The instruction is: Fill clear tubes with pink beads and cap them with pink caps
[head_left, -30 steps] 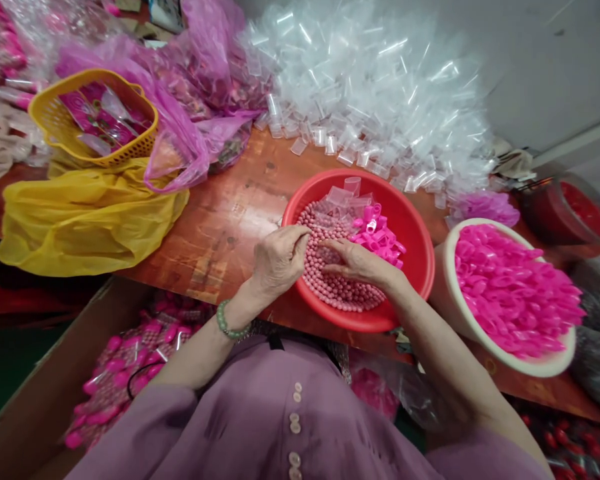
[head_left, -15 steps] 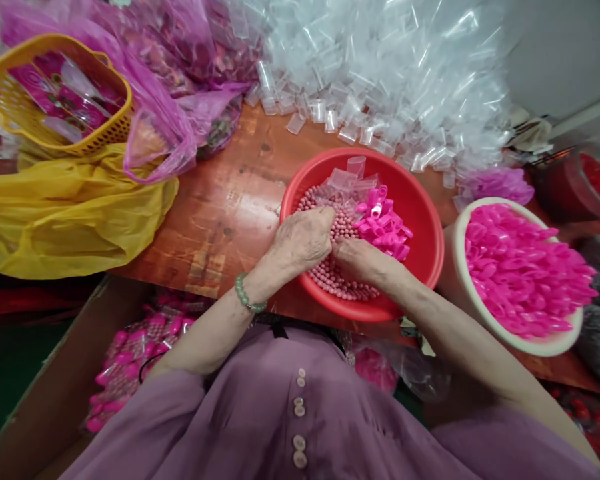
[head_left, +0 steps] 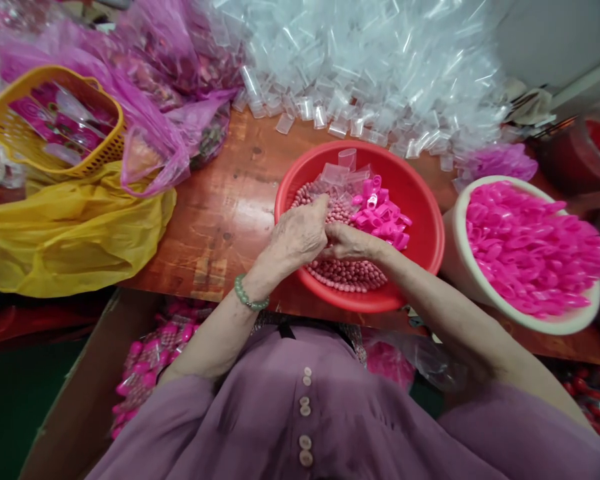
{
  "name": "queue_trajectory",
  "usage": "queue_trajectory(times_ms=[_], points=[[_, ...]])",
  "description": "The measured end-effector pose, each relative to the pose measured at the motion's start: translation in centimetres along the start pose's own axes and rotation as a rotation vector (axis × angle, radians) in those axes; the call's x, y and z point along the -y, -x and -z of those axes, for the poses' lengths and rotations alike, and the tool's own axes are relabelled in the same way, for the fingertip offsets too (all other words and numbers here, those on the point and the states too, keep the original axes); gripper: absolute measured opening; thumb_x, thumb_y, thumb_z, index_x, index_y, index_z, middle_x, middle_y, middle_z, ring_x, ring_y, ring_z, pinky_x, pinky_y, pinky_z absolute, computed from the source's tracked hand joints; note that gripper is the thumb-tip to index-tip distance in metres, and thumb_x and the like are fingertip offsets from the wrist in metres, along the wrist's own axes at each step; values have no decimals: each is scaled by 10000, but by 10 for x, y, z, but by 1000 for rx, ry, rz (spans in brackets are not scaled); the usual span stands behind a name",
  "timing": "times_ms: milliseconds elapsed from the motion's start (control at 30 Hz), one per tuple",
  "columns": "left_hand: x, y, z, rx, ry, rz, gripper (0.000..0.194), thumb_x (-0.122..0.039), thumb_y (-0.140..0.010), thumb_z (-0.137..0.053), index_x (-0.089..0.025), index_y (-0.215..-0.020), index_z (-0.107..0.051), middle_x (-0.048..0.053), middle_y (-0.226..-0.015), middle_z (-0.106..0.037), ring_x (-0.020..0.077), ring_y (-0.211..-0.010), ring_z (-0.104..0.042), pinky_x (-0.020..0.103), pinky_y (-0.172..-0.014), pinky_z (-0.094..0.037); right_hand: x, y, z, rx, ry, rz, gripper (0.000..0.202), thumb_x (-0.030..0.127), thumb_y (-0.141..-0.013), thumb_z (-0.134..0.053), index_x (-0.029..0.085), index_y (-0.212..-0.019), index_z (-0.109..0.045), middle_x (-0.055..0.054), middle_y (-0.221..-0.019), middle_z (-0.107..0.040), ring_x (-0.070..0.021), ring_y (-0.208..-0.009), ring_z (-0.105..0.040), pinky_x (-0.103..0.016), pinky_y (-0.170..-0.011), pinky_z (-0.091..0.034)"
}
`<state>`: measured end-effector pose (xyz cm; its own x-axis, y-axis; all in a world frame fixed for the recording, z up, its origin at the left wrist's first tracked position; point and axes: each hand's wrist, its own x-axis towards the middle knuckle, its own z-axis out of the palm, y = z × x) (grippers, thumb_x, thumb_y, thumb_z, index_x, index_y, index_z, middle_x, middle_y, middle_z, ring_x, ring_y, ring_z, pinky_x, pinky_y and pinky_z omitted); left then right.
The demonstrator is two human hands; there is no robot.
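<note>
My left hand (head_left: 300,230) and my right hand (head_left: 347,241) meet over a red basin (head_left: 425,217), fingertips close together. Both are closed, the fingers pinched; whatever lies between them is hidden by the knuckles. Strings of pink beads (head_left: 350,275) lie coiled in the basin under and in front of my hands. Bright pink plastic pieces (head_left: 384,219) are heaped beside them, right of my hands. Several clear plastic sleeves (head_left: 336,175) rest on the beads toward the basin's far side. A green bead bracelet (head_left: 247,297) circles my left wrist.
A white bucket (head_left: 461,247) full of pink plastic pieces stands at the right. Clear sleeves (head_left: 370,67) are piled along the back of the wooden table (head_left: 205,213). At left are a yellow basket (head_left: 5,127) and a yellow bag (head_left: 80,233). Pink packed items (head_left: 150,353) lie below the table edge.
My right hand has moved slightly up and away from me, uncovering more beads below it. Both hands stay together and closed. The whole view has shifted a little.
</note>
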<state>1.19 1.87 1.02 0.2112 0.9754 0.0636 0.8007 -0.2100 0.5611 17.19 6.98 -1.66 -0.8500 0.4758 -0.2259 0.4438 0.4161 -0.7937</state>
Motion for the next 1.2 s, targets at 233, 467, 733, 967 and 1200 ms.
queue_trajectory(times_ms=[233,467,733,967,1200], points=[[21,-5,6,-3,656,-83,472,-281,-935,-435,-120,-1372,-512,170,-1395,-581,275,-1309,-544,439,-1122,-400,17,27,26,-210,-169,13,484,347,-741,-780,202,-1193,-687,-43,-1199,-713,-252,-1174,-611,-449,-1082,-430],[13,1,0,283,1127,-75,740,-374,-760,-746,-165,-1415,-473,169,-1433,-517,311,-1305,-507,488,-1119,-383,28,43,30,-262,-419,41,448,290,-773,-768,205,-1208,-703,-56,-1167,-737,-204,-1050,-678,-411,-1007,-512],[5,-3,0,306,1057,-16,305,-347,-747,-746,-128,-941,-661,17,-819,-620,156,-822,-583,313,-798,-487,32,48,29,-318,-519,47,547,288,-789,-765,208,-1310,-620,-86,-1178,-713,-193,-1052,-678,-379,-945,-557],[2,-6,2,407,1163,0,301,-239,-694,-769,-118,-951,-669,16,-855,-669,117,-784,-587,279,-796,-483,29,48,29,-348,-393,65,478,335,-791,-770,223,-1239,-646,-79,-1166,-691,-193,-994,-660,-367,-869,-565],[4,-4,7,319,1369,70,429,-337,-693,-823,-112,-1025,-668,66,-903,-694,138,-820,-644,284,-784,-528,30,51,31,-467,-385,91,640,377,-796,-765,256,-1384,-544,-64,-1141,-659,-111,-758,-603,-261,-675,-529]])
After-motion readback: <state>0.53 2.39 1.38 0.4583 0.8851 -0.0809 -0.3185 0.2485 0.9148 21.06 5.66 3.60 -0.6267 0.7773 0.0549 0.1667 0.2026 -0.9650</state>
